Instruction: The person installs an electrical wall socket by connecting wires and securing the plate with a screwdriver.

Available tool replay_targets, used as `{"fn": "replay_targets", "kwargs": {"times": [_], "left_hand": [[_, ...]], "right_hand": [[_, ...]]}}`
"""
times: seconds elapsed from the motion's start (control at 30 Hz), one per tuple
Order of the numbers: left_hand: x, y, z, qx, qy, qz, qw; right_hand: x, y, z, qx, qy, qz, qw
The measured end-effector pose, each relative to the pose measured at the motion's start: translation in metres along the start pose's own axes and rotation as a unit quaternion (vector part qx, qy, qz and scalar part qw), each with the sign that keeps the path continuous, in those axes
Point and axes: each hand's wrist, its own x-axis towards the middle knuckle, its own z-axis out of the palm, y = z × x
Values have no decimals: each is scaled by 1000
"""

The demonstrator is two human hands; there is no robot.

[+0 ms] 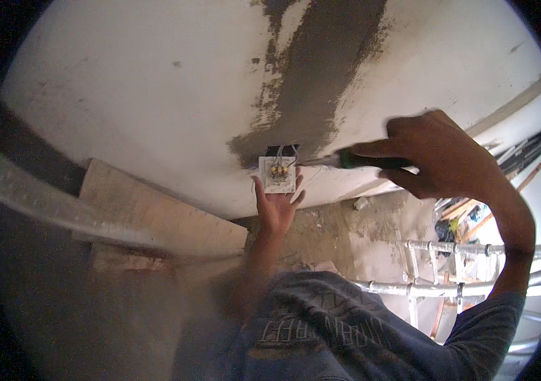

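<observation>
A white electrical faceplate [269,185] shows its wired back, with brass-coloured terminals. My left hand [275,214] holds it from below, thumb on one side and fingers on the other. Grey wires [295,154] run from the terminals into a dark wall box opening [273,151] just above. From the right, my right hand [439,155] grips a screwdriver [347,158] with a dark green handle. Its shaft points left, and the tip is close to the plate's right edge; whether it touches a terminal I cannot tell.
A band of fresh grey mortar [321,70] runs up the pale wall [150,89] from the opening. Lower left stands a wooden board [156,206]. On the right are a metal ladder [435,290] and a heap of poles and scraps [467,216].
</observation>
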Motion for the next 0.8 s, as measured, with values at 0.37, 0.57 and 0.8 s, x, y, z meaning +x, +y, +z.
{"fn": "replay_targets", "kwargs": {"times": [0.37, 0.57, 0.8], "left_hand": [[-138, -98, -41, 226, -179, -73, 955], [-198, -125, -36, 272, -76, -265, 922], [-251, -163, -91, 583, 91, -184, 786]], "right_hand": [[-78, -33, 337, 837, 18, 97, 538], [-82, -71, 419, 771, -96, -97, 622], [-59, -98, 494, 635, -60, -3, 770]]}}
